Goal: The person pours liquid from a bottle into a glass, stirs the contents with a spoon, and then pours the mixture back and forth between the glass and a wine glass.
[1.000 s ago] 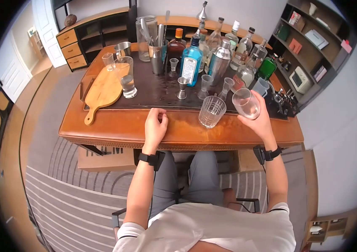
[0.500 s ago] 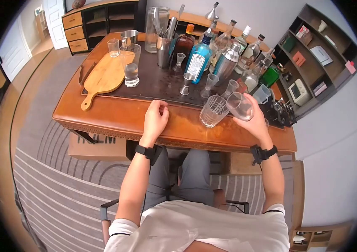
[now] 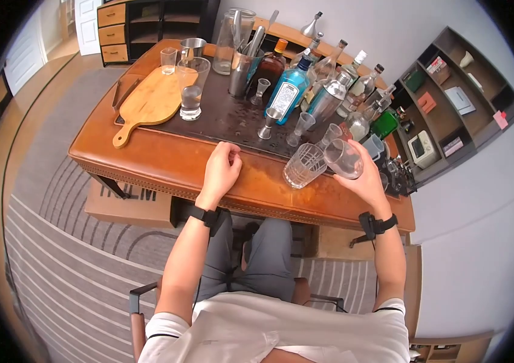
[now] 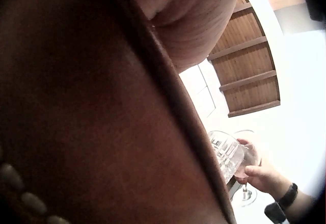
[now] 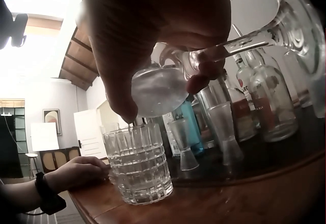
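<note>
My right hand [image 3: 367,180] grips the bowl of a clear stemmed wine glass [image 3: 343,158], tilted toward a cut-glass tumbler [image 3: 303,167] at the table's front. In the right wrist view the stem and foot [image 5: 304,28] point up to the right, and the bowl [image 5: 159,92] hangs right at the rim of the tumbler [image 5: 140,168]. The tumbler stands upright on the brown leather table edge [image 3: 166,151]. My left hand [image 3: 222,170] rests on that edge, left of the tumbler, with fingers loosely curled and holding nothing.
Behind the tumbler stand jiggers [image 3: 269,124], small glasses [image 3: 300,129], a shaker [image 3: 329,97], a blue bottle [image 3: 287,94] and several other bottles. At the left lie a wooden board [image 3: 154,103] and a tall glass [image 3: 191,91]. Shelves [image 3: 450,103] stand right, beyond the table.
My right hand has brought the wine glass left, close to the tumbler, and tipped it that way. The head view has turned a little; my left hand stays on the table edge.
</note>
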### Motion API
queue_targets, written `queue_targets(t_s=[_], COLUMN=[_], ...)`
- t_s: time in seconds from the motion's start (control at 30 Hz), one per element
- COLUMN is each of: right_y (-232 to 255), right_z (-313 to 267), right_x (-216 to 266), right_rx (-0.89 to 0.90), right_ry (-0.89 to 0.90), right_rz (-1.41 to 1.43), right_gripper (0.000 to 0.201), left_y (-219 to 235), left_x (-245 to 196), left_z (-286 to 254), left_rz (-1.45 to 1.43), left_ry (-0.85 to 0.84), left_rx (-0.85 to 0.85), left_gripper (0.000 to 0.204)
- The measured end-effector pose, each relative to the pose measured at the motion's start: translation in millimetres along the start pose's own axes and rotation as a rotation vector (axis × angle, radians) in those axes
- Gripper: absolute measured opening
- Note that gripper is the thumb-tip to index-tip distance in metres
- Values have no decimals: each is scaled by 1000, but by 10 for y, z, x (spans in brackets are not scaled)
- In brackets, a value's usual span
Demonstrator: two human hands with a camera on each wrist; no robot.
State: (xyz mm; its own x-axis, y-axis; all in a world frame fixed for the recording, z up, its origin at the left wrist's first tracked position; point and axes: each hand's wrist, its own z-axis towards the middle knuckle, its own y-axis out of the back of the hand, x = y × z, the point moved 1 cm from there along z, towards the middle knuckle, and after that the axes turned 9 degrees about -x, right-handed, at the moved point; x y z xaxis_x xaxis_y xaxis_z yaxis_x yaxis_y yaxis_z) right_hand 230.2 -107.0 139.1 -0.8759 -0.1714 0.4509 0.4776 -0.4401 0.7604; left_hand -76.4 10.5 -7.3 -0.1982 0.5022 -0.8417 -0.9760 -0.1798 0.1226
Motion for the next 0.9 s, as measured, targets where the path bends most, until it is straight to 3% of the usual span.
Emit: queue_targets(t_s=[0.3,0.47,0.67,0.8,0.9], right_y=[115,125,203,241,299], right_z=[77,131,190,214,243], right_x=[70,95,145,100,144], right_rx=[26,-46,9,-37,-20], right_ry=[-5,135,33,118,81], right_rz=[-69,-112,-118,-127,-140], right_gripper=[86,85,85,83,84], left_y=[-10,-6,4,2,-3], left_x=[36,17,-20,-20,-12], left_z=[-16,-12,5,8,3], left_rz=[33,29,28,15,30], left_ry=[-17,-3,0,8,-14], left_rx=[10,19,34,49,49], left_gripper=[11,11,10,10,10])
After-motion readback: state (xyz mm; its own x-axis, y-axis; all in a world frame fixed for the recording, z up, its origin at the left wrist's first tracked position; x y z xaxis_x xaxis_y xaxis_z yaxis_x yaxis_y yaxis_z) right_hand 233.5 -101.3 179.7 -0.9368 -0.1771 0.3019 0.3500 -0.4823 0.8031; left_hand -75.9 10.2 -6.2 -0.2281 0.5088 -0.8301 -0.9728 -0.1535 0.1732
